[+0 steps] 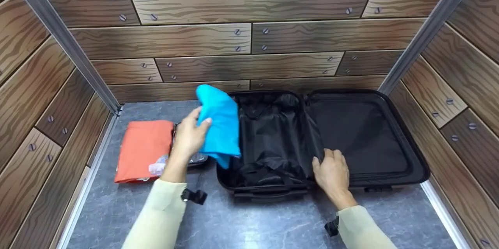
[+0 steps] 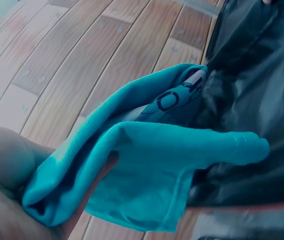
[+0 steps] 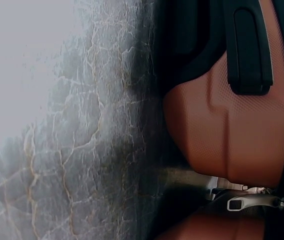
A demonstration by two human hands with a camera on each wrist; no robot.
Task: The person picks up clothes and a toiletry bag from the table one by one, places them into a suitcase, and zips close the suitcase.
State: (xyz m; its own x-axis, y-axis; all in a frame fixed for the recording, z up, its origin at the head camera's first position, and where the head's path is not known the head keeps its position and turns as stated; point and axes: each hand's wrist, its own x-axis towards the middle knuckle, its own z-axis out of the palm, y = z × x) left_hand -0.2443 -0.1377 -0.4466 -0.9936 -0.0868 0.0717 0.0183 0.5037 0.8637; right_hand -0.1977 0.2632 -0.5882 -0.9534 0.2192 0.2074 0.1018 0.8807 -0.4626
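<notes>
My left hand [image 1: 191, 132] grips a folded blue T-shirt [image 1: 220, 120], raised beside the left rim of an open suitcase [image 1: 265, 193]. In the left wrist view the T-shirt [image 2: 147, 145] hangs in loose folds, with a dark print showing between its layers. My right hand [image 1: 333, 171] holds the suitcase's middle edge near the front, where a black lining panel stands between the two halves; its fingertips are partly hidden. From the right wrist, the suitcase's outer shell [image 3: 247, 135] looks orange-brown, with a black handle [image 3: 249, 50] and a zipper pull [image 3: 254, 202].
A folded orange garment [image 1: 146, 147] lies on the grey marbled floor [image 1: 241, 225] at the left. Beside it, a dark case [image 1: 199, 159] is partly covered by my left arm and the T-shirt. Wood-patterned walls [image 1: 249, 38] enclose the back and both sides.
</notes>
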